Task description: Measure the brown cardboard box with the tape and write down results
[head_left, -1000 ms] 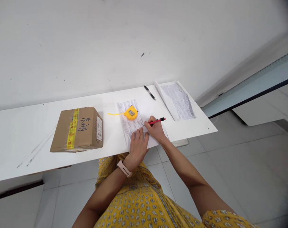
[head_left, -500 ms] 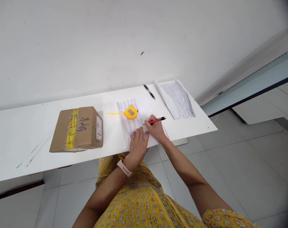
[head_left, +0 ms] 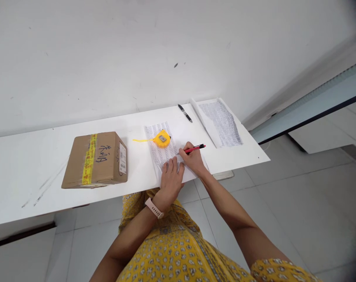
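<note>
Pinched in my right hand (head_left: 193,159) is a red pen (head_left: 195,149) with a black end, its tip down at the paper. My left hand (head_left: 171,178) lies flat with fingers stretched on the lower part of the paper sheet (head_left: 155,156), which carries rows of writing. A yellow tape measure (head_left: 162,139) with a small display rests on the sheet just beyond my hands. Its short yellow strap or tape points left onto the table.
On the white table (head_left: 139,168), a taped cardboard box (head_left: 91,160) stands to the left. A black pen (head_left: 185,112) lies near the wall, left of an open booklet or stack of written pages (head_left: 220,123). The table's front edge runs just below my hands.
Almost nothing differs. The view has shifted very slightly; both hands, the red pen and the tape measure keep their places.
</note>
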The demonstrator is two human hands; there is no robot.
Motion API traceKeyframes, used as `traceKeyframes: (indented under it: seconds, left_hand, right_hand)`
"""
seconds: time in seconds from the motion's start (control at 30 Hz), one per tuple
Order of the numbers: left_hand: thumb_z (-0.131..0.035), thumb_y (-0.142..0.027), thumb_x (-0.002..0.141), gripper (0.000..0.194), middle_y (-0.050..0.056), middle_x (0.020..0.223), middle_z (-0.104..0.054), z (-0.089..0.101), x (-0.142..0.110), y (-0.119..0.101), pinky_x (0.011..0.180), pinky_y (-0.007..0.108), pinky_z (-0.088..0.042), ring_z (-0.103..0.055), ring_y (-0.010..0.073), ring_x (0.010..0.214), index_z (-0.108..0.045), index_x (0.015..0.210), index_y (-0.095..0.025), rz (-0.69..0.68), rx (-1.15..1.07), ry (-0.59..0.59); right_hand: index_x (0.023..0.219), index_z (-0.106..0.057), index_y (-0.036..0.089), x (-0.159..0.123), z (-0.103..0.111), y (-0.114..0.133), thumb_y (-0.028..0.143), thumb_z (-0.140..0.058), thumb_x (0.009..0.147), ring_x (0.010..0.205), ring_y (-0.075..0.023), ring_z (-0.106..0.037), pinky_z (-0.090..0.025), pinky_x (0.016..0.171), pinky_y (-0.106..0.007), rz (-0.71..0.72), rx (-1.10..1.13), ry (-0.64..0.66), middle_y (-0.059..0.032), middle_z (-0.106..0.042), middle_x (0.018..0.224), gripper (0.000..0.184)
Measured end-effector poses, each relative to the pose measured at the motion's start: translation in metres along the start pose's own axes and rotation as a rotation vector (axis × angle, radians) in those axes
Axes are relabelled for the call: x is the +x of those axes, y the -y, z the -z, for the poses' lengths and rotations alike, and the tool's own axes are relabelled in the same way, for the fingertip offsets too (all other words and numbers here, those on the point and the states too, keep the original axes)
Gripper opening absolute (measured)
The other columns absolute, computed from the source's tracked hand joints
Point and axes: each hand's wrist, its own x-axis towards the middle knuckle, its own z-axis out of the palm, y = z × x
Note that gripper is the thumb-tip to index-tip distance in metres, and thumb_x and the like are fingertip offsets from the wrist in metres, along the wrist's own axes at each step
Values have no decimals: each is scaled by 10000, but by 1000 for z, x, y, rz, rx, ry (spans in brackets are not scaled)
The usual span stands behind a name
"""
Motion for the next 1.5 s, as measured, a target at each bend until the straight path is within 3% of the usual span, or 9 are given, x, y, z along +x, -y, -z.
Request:
traceKeyframes:
  seconds: [1.23, 1.4, 1.5]
  left_hand:
    - [-682, -321, 850, 680, 260, 1557, -346, -5, 1, -1, 1146, 524, -307, -363, 373, 1427, -434, 1441, -92, 5, 4, 2]
    - [-752, -319, 790, 737, 274, 1550, -346, 0, -4, 4, 1143, 543, -292, -357, 395, 1421, -445, 1417, -80, -9, -77, -15]
    - [-718, -386, 823, 614, 198, 1475, -485, 18, 1, 23, 1093, 486, -383, -454, 336, 1348, -514, 1345, -137, -23, -280, -50]
  right_hand:
    - [631, -356, 244, 0, 1, -4, 270, -558, 792, 557, -129, -382, -335, 580, -288, 22, -18, -32, 68, -360, 570, 259]
    - [726, -412, 239, 0, 3, -2, 337, -550, 866, 629, -145, -454, -398, 631, -288, 54, -14, -133, 38, -463, 673, 219]
    - [907, -505, 223, -2, 5, -3, 329, -513, 918, 798, -181, -541, -441, 745, -319, 138, -88, -162, -24, -575, 862, 107]
